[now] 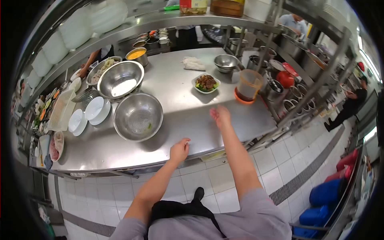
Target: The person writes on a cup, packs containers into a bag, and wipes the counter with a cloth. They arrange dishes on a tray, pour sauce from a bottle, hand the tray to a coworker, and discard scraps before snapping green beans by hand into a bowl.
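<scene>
My left hand (180, 151) is over the front edge of the steel table (180, 124), its fingers curled together; whatever they may hold is hidden. To its upper left stands a perforated steel colander (138, 118) with a green scrap inside. My right hand (220, 116) reaches above the tabletop, fingers apart and holding nothing. Just beyond it sits a white bowl (205, 90) of dark brown meat over green vegetables (206, 82). A clear plastic container (249, 85) with dark liquid, on an orange base, stands to the right of that hand.
A large steel bowl (121, 80), white bowls (98, 110) and a cream basket (61, 110) fill the left side. Farther back lie a folded white cloth (193, 63) and small steel bowls (226, 62). Metal shelving (296, 104) borders the right. Other people work beyond.
</scene>
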### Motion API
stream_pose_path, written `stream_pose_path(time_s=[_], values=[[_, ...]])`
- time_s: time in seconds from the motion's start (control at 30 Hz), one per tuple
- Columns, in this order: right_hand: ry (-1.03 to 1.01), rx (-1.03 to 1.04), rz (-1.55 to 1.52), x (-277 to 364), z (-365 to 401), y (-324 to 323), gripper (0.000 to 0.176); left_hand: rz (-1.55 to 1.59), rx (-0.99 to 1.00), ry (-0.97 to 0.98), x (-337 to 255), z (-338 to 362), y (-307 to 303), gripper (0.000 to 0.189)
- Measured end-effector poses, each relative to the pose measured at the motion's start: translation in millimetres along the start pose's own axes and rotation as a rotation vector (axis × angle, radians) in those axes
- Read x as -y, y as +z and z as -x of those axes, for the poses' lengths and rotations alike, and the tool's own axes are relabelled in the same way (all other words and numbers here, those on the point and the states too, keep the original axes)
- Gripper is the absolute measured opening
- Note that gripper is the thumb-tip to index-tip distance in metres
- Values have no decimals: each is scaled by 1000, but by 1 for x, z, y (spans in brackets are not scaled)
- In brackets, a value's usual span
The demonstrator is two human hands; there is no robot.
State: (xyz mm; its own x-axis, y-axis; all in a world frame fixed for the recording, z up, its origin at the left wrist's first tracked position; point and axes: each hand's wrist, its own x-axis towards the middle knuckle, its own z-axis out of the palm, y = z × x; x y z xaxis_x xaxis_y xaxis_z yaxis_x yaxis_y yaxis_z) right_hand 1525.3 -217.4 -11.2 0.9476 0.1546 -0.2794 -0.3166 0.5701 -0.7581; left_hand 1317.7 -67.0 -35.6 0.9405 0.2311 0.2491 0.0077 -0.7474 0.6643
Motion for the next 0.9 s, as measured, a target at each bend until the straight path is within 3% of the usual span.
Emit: stream_pose_path(time_s=[0.1, 0.13, 0.2, 0.27, 0.47, 0.67, 0.83, 0.9], values=[[101, -54, -46, -11, -76, 29, 33, -110, 38, -54, 13, -2, 14, 19], [126, -109, -51, -19, -103, 44, 35, -170, 52, 55, 12, 0, 13, 17], [131, -134, -64, -31, -122, 58, 36, -179, 56, 54, 11, 1, 12, 16], [-4, -127, -119, -40, -135, 67, 34, -177, 39, 84, 8, 0, 11, 12], [-48, -57, -133, -41, -109, 47, 29, -173, 59, 71, 10, -1, 11, 13], [-2, -2, -122, -17, 35, -7, 29, -174, 41, 90, 11, 1, 14, 14], [-155, -108, -46, -20, 245, -75, 31, -215, 77, 115, 14, 3, 18, 17], [-150, -293, -124, -31, 349, -95, 33, -264, 73, 136, 16, 3, 20, 19]])
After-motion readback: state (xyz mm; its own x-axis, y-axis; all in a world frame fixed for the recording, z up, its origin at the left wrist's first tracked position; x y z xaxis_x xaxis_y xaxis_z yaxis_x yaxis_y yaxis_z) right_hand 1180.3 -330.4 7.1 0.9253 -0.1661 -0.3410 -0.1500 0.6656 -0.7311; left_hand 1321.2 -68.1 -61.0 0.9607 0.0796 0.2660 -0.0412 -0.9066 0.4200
